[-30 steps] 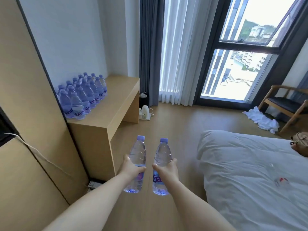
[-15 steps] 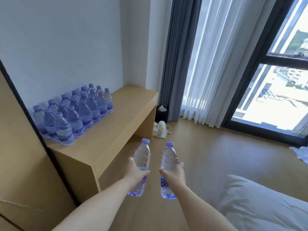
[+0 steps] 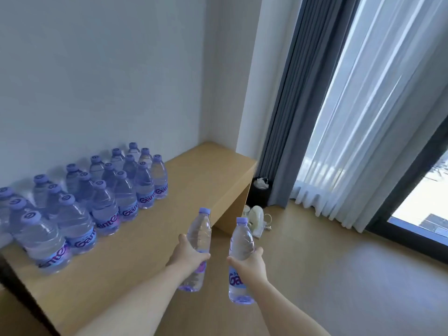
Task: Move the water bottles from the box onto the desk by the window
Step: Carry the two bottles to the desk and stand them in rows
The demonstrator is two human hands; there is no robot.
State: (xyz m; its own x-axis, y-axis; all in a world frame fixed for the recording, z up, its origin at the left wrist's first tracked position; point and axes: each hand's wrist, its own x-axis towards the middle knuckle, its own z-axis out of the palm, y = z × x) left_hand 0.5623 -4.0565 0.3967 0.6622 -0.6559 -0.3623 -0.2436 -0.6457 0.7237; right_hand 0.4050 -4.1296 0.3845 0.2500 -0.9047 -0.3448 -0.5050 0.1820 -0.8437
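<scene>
My left hand (image 3: 188, 257) grips a clear water bottle (image 3: 198, 235) with a purple cap, held upright over the front edge of the wooden desk (image 3: 194, 180). My right hand (image 3: 247, 264) grips a second upright bottle (image 3: 240, 246) just to the right, over the floor. Several matching bottles (image 3: 101, 202) stand in rows along the wall on the desk's left part. The box is out of view.
The desk's right end reaches a white wall corner beside grey and white curtains (image 3: 339, 117). A small white appliance (image 3: 257, 214) and a black bin (image 3: 259, 194) sit on the wooden floor past the desk. A window (image 3: 421, 207) is at the right.
I have come closer to the desk, which now fills the left of the view. Both hands still carry their bottles; the left one has come over the desk's edge. The bed has left the view.
</scene>
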